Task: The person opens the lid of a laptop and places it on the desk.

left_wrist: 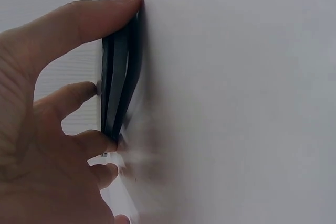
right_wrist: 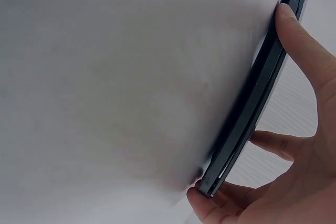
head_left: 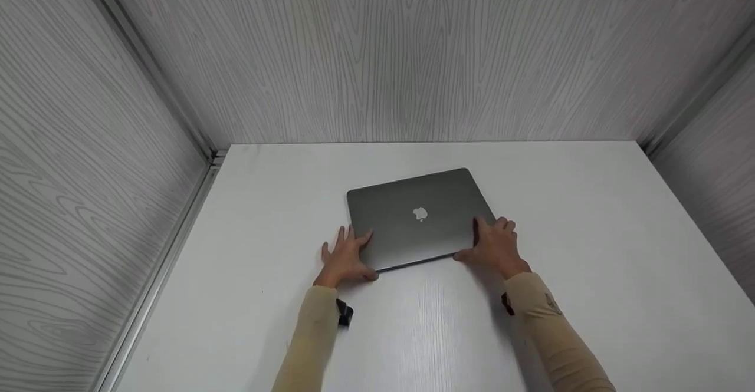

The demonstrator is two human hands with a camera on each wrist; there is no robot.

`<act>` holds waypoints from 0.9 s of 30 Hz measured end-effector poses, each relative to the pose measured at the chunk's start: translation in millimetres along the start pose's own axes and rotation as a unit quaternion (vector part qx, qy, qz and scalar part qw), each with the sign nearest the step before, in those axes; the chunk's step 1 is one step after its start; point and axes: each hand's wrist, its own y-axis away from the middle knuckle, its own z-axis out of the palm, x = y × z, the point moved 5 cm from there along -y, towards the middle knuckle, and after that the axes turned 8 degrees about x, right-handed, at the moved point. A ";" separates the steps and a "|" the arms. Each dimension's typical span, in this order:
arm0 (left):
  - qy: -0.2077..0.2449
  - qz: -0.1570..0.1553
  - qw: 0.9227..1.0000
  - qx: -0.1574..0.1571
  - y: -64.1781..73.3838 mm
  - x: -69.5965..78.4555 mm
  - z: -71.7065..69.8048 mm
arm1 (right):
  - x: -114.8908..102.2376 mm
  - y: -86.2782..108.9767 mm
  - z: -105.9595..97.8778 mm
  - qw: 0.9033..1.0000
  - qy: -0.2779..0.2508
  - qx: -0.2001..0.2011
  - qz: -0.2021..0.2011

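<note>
A closed dark grey laptop (head_left: 424,236) with a pale apple logo (head_left: 420,214) on its lid lies slightly askew on the white table. At its near left corner, my left hand (head_left: 345,259) holds it, thumb on the front edge and index fingertip on the lid. The left wrist view shows that thumb (left_wrist: 100,19) across the laptop's thin edge (left_wrist: 118,72), with another finger at the corner. My right hand (head_left: 495,247) grips the near right corner. In the right wrist view its thumb (right_wrist: 299,45) presses the front edge and other fingers (right_wrist: 210,205) bend round the side.
The white table (head_left: 283,203) meets a wood-grain back panel (head_left: 413,56). Similar panels stand at the left (head_left: 88,174) and right (head_left: 714,174), with a metal rail (head_left: 159,280) along the left side. A black device (head_left: 345,313) sits at the left wrist.
</note>
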 end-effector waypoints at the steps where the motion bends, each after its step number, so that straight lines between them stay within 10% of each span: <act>1: 0.002 0.000 1.000 0.000 -0.5 0.0 0.5 | 0.4 0.0 -0.2 1.000 -0.001 0.000 0.001; 27: 0.005 -0.009 1.000 -0.005 8.2 6.3 9.6 | 7.8 0.6 -2.0 1.000 0.005 -0.016 -0.007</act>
